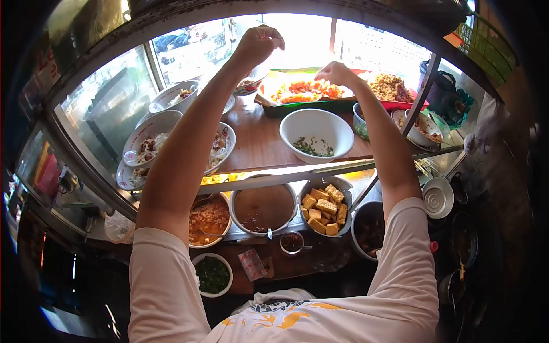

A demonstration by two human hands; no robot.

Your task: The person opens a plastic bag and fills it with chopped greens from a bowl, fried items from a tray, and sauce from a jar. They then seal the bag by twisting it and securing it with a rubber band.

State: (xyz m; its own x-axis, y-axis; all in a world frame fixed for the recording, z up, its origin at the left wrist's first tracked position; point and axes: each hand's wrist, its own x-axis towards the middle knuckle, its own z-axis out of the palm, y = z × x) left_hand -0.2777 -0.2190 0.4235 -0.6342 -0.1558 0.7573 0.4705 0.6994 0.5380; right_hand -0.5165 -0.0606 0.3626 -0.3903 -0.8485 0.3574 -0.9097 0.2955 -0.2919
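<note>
My left hand (260,44) is raised high in the glass case with its fingers curled together; what they hold, if anything, is lost in the glare. Below it stands a bowl (247,87), partly covered by my forearm. My right hand (337,74) is lower, fingers pinched, over a tray of orange-red and white food pieces (306,90); I cannot make out anything in the pinch. Nearer to me on the wooden shelf (254,134) sits a white bowl (291,123) with chopped green herbs (313,147) in its bottom.
Bowls of noodles and meat (150,143) stand at the left, brown crumbly food (389,87) at the right. Under the shelf are a pot of brown broth (264,200), a pot of fried tofu (326,206), a red stew (209,220) and chopped greens (211,274). A metal frame bar (274,180) crosses below my forearms.
</note>
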